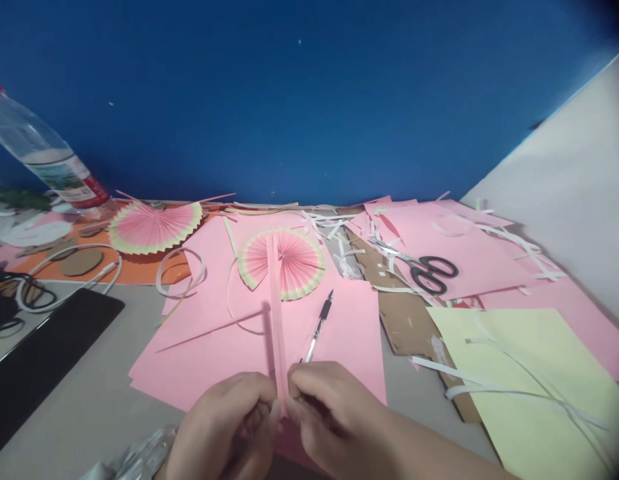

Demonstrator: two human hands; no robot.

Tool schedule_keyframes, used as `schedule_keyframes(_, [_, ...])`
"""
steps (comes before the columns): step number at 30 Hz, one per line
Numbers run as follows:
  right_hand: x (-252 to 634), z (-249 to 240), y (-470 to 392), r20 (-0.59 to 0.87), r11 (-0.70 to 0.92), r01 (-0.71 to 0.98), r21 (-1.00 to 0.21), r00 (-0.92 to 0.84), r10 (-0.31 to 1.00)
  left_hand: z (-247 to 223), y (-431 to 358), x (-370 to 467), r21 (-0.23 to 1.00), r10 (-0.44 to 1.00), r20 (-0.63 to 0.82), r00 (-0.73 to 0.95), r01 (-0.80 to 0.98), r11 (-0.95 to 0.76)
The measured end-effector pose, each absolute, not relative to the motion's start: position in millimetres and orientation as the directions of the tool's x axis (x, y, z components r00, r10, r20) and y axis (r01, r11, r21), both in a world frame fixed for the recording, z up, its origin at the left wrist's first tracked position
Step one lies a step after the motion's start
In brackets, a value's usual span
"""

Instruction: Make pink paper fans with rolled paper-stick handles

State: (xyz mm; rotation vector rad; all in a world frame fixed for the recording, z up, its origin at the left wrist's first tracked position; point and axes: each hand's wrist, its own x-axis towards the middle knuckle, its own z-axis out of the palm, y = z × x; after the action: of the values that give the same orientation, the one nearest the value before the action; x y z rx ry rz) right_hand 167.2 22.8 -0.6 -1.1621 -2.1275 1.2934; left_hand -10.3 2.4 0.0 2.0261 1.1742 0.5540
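Observation:
Between my hands a narrow folded strip of pink paper (276, 320) stands nearly upright, pointing away from me. My left hand (229, 423) pinches its near end from the left. From the right, my right hand (332, 410) pinches the same end, fingers curled in. Behind the strip lies a round pleated paper fan (302, 263), pink with a pale yellow-green rim, partly covered by it. Under both is a stack of pink paper sheets (209, 363). A black-and-clear pen (319, 327) rests on the sheets just beyond my right hand.
Black-handled scissors (432, 273) lie on pink sheets at right, near cardboard (404, 323) and white paper strips. A pale yellow sheet (534, 373) is at front right. Leftward are a second fan (154, 230), a plastic bottle (54, 153), a tape roll (180, 273) and a black phone-like slab (54, 360).

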Motion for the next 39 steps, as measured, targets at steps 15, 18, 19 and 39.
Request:
schedule_keyframes(15, [169.9, -0.1, 20.7, -0.067, 0.247, 0.43, -0.869, -0.595, 0.801, -8.2, 1.8, -12.6, 0.779, 0.893, -0.081, 0.443, 0.587, -0.22])
schedule_keyframes(18, [170.9, 0.1, 22.8, -0.08, 0.228, 0.412, -0.882, -0.608, 0.79, -5.9, 4.1, -12.2, 0.816, 0.877, -0.08, 0.474, 0.537, -0.215])
schedule_keyframes(19, [171.1, 0.3, 23.4, -0.083, 0.223, 0.401, -0.888, -0.618, 0.782, -5.2, 4.5, -12.2, 0.827, 0.87, -0.074, 0.488, 0.517, -0.22])
schedule_keyframes(39, [169.2, 3.3, 23.4, -0.019, 0.256, 0.32, -0.912, -0.657, 0.753, 4.7, 3.8, -9.8, 0.908, 0.846, -0.152, 0.511, 0.41, -0.084])
